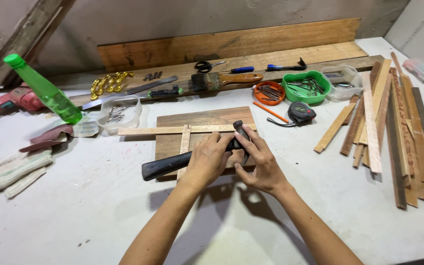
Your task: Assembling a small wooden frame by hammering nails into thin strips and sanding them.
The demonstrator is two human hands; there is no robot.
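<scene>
A brown wooden board point(204, 119) lies flat on the white table. Two thin pale strips rest on it: a long horizontal strip point(148, 130) and a short upright strip point(185, 140) that crosses it. A black-handled hammer point(165, 166) lies across the board. My left hand point(211, 159) grips the hammer near its head. My right hand point(258, 164) touches the hammer's head point(240, 128) with its fingers and seems to pinch something small there; what it is stays hidden.
Wooden slats point(393, 127) are piled at the right. Behind the board lie a tape measure point(300, 112), an orange pencil point(270, 112), orange and green nail bowls point(304, 87), a paintbrush point(226, 80) and scissors. At the left lean a green bottle point(45, 89), a clear nail tub, a red drill, gloves.
</scene>
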